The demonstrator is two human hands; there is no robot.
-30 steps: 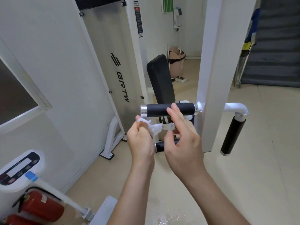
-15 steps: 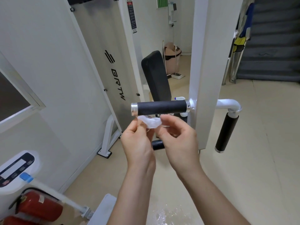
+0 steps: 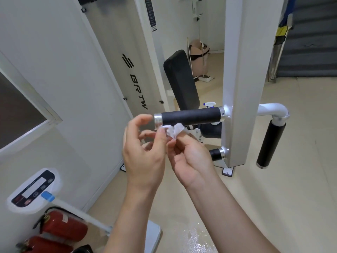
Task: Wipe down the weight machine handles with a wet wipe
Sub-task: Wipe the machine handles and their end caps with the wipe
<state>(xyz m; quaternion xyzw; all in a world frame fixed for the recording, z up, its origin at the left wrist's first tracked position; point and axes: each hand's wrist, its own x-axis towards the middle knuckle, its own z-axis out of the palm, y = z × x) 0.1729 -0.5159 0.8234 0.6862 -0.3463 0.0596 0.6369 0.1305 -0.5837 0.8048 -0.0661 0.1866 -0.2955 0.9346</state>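
Observation:
A crumpled white wet wipe [image 3: 172, 131] sits just under the free end of the horizontal black foam handle [image 3: 191, 116] of the white weight machine. My right hand [image 3: 189, 157] pinches the wipe from below with its fingertips. My left hand [image 3: 144, 152] is beside it on the left, fingers spread apart, with the thumb tip resting against the wipe's left edge. A second black handle [image 3: 270, 143] hangs upright at the right on a white elbow tube. A short lower handle [image 3: 215, 154] pokes out behind my right hand.
The machine's white column [image 3: 240, 79] stands right of my hands, a black back pad [image 3: 180, 81] behind the handle. A white spray bottle [image 3: 209, 104] peeks over the handle. Red fire extinguishers [image 3: 65, 229] and a white console [image 3: 32, 190] are at lower left. A wet patch [image 3: 193, 238] shines on the floor.
My hands and the wipe rose close under the handle's free end. My left hand's fingers have spread open, leaving the wipe pinched in my right hand.

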